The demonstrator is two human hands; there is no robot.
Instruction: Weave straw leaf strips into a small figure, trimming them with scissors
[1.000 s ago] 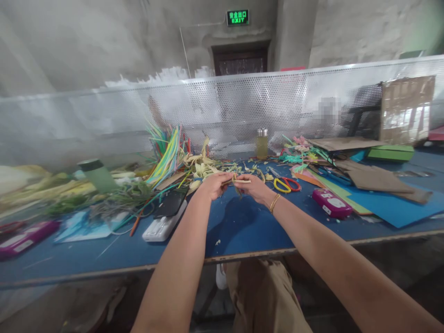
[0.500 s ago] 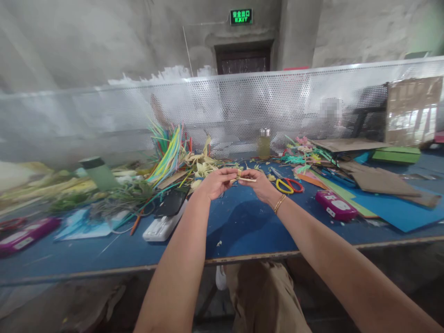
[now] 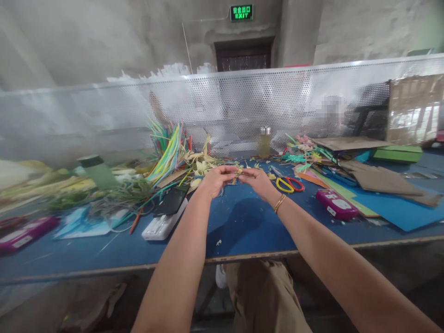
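Left hand [image 3: 217, 180]: fingers pinching pale strip [image 3: 239, 172] | right hand [image 3: 257, 180]: fingertips at same piece, apparently pinching; detail small | strip: between both hands, above blue table [image 3: 243, 231] | scissors [image 3: 290, 185]: beside right hand

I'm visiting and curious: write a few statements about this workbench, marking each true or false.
1. The left hand and right hand meet at a small pale-yellow piece. True.
2. The scissors with yellow and red loop handles are in the right hand. False: they lie on the blue flat tabletop.
3. A gold-coloured chain bracelet circles the right wrist. True.
4. The silver-capped, yellowish cylindrical bottle lies on its side. False: it stands upright.
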